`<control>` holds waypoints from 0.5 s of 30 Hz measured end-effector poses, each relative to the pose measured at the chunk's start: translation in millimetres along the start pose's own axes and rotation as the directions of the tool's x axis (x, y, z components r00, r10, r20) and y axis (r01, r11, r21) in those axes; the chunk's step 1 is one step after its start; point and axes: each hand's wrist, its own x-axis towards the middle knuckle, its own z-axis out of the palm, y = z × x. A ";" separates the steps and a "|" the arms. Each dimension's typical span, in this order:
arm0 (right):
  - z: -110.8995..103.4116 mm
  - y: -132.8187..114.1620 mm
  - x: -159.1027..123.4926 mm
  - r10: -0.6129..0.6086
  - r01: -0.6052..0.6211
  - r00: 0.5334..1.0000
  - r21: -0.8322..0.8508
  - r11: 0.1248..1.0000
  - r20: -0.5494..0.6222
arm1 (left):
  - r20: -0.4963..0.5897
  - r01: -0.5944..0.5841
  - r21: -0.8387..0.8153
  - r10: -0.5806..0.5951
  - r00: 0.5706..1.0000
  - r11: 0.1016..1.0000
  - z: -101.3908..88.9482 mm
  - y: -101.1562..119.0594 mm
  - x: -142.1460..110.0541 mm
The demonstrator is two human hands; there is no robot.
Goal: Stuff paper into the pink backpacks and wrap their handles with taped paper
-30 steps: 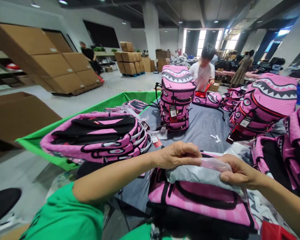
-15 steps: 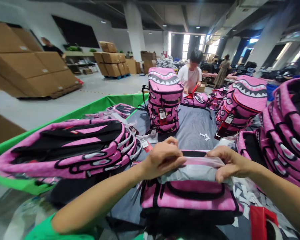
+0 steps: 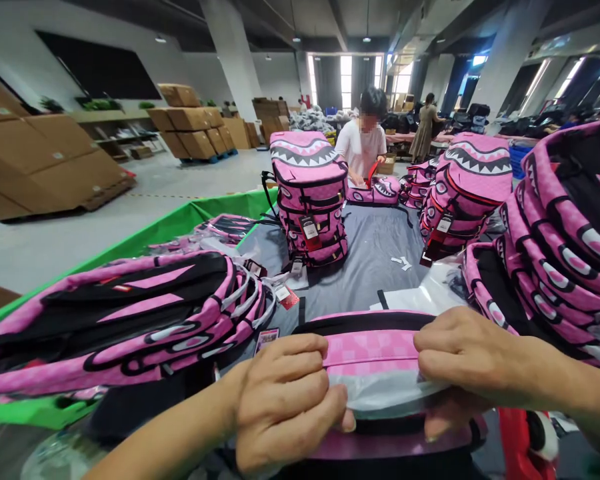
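Observation:
A pink backpack [image 3: 375, 343] with black trim lies flat right in front of me on the grey table [image 3: 375, 260]. A clear plastic bag [image 3: 385, 393] lies across its near part. My left hand [image 3: 285, 410] is closed on the bag's left end, fingers curled over its edge. On the bag's right end my right hand [image 3: 463, 367] pinches the plastic, thumb underneath.
A stack of flattened pink backpacks [image 3: 120, 320] lies at my left over a green bin [image 3: 170, 223]. More pink shark-mouth backpacks stand upright [image 3: 310, 193] and pile at the right [image 3: 565, 227]. A person in a white shirt [image 3: 363, 143] works across the table. Cardboard boxes [image 3: 45, 160] line the floor.
The view has dropped and come closer to the backpack. Both hands have slid the plastic bag toward me along the backpack, so more of its pink far part is uncovered.

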 end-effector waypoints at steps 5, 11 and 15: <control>0.9 -9.8 -3.3 -0.088 0.073 0.996 -0.363 0.929 -0.023 | 0.118 -0.036 0.210 0.011 0.993 0.977 -17.1 0.9 7.0; 16.6 -1.5 -14.9 -0.234 0.127 0.962 -0.528 0.840 -0.141 | 0.120 -0.166 0.218 0.142 0.983 0.962 -14.7 -7.1 11.6; 18.1 0.4 -19.3 -0.160 0.022 0.963 -0.532 0.847 -0.216 | 0.135 -0.064 -0.013 0.065 0.989 0.998 -10.2 -18.5 16.8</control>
